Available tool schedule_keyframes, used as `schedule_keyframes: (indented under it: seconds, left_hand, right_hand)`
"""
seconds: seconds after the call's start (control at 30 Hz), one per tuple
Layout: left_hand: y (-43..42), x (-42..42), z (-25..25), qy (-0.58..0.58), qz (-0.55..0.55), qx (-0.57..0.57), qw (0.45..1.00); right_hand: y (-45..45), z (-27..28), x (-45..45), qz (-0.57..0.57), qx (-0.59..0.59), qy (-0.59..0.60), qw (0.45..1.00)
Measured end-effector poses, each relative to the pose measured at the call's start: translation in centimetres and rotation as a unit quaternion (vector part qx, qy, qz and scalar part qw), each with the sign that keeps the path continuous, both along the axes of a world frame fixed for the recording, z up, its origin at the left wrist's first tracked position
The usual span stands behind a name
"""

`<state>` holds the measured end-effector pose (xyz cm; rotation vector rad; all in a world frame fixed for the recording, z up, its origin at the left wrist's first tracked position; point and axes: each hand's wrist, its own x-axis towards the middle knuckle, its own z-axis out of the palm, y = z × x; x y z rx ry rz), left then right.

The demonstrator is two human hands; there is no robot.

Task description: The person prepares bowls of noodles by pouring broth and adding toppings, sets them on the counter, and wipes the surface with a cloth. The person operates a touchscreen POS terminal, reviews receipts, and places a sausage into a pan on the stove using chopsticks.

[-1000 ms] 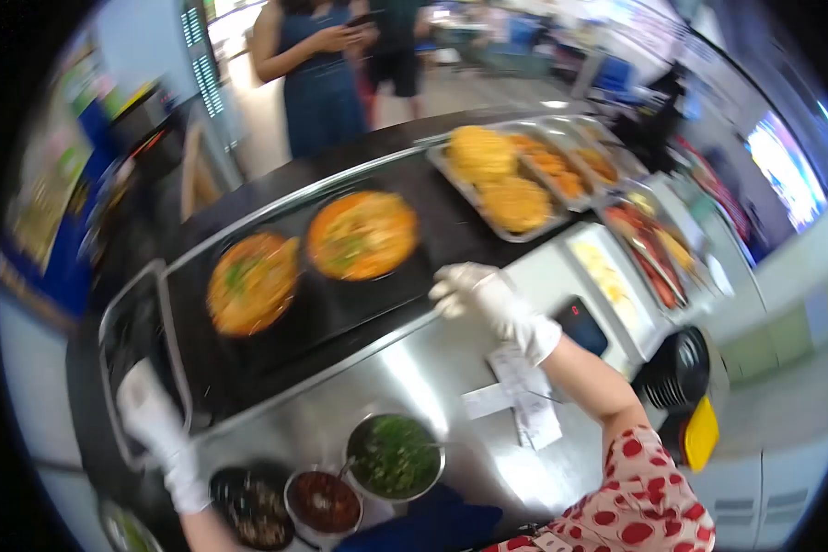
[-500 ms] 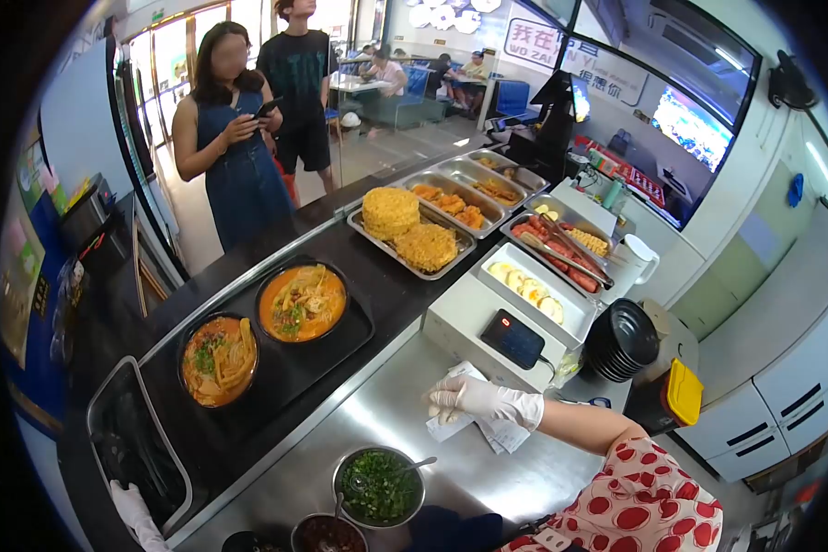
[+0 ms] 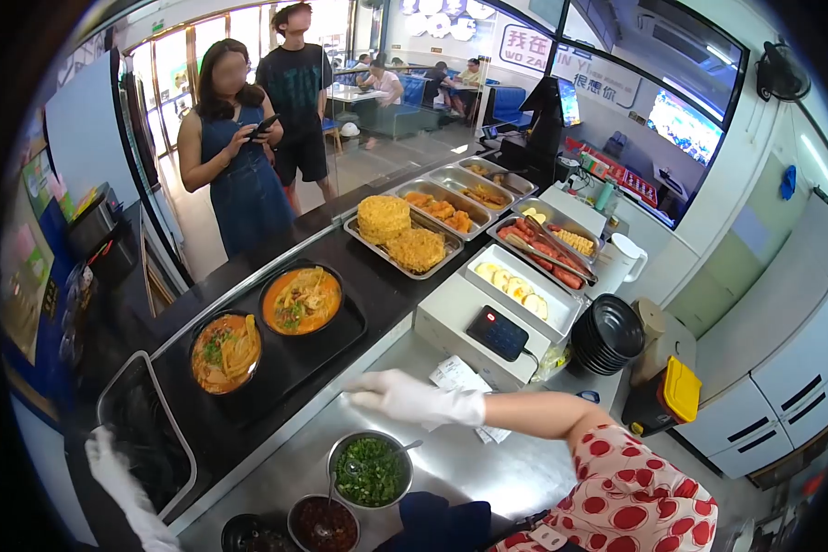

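Observation:
My right hand [image 3: 397, 397], in a white glove, reaches left over the steel counter [image 3: 290, 446], fingers stretched out with nothing visible in them. Behind its wrist lie printed paper slips [image 3: 455, 375], partly covered. In front of it stand a steel bowl of chopped green onions [image 3: 370, 471] with a spoon and a bowl of dark red sauce [image 3: 326, 526]. My left hand [image 3: 110, 460], also gloved and slightly blurred, is open beside the rim of a dark basket [image 3: 147, 419]; contact is unclear. Two noodle soup bowls [image 3: 302, 301] [image 3: 225, 352] sit on a black tray [image 3: 354, 322].
Metal trays hold fried noodle cakes [image 3: 416, 250], sausages [image 3: 552, 253] and halved eggs [image 3: 515, 283]. A phone [image 3: 497, 333] rests on a white box. Stacked black bowls [image 3: 607, 336] stand at right. Two people [image 3: 248, 175] [image 3: 296, 101] stand beyond the counter.
My right hand has moved left, away from the paper slips, and its fingers have straightened. My left hand has risen along the basket's side. The view has shifted slightly.

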<state>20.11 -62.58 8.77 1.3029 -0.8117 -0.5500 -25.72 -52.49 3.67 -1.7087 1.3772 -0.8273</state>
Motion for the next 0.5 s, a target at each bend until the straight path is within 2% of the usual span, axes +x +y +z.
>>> schedule_keyframes:
  seconds: [0.07, 0.13, 0.17, 0.2, 0.3, 0.37, 0.4, 0.47, 0.5]
  left_hand:
    - [2.4, -6.5, 1.0, -0.033, -0.064, 0.027, 0.997]
    - [4.2, -12.6, 0.9, 0.021, -0.146, 0.045, 0.988]
    - [5.0, -15.0, 0.4, 0.025, -0.184, 0.038, 0.982]
    - [5.6, -17.0, -0.3, 0.03, -0.222, 0.031, 0.974]
    - [6.1, -21.1, -3.4, 0.062, -0.241, 0.022, 0.968]
    - [5.7, -22.8, -5.3, 0.078, -0.246, -0.04, 0.965]
    - [5.6, -23.2, -6.0, 0.069, -0.246, -0.011, 0.967]
    - [6.4, -24.7, -4.7, 0.082, -0.269, 0.017, 0.959]
    - [6.6, -25.3, -4.0, 0.075, -0.276, 0.019, 0.958]
  right_hand:
    - [-0.2, 1.9, 3.8, 0.049, -0.003, -0.065, 0.997]
    - [-0.4, 2.3, 7.0, 0.087, -0.136, -0.026, 0.987]
    - [-0.2, 2.8, 8.1, 0.1, -0.162, -0.004, 0.982]
    - [0.5, 3.9, 8.8, 0.089, -0.13, -0.008, 0.988]
    - [0.6, 1.1, 9.4, 0.074, -0.124, -0.009, 0.989]
    - [0.9, 0.1, 8.8, 0.025, -0.207, 0.058, 0.976]
    - [0.9, -0.2, 8.5, 0.025, -0.206, 0.056, 0.977]
    - [1.2, 0.1, 7.7, -0.023, -0.214, 0.08, 0.973]
    - [1.4, 0.5, 7.4, -0.044, -0.172, 0.085, 0.98]
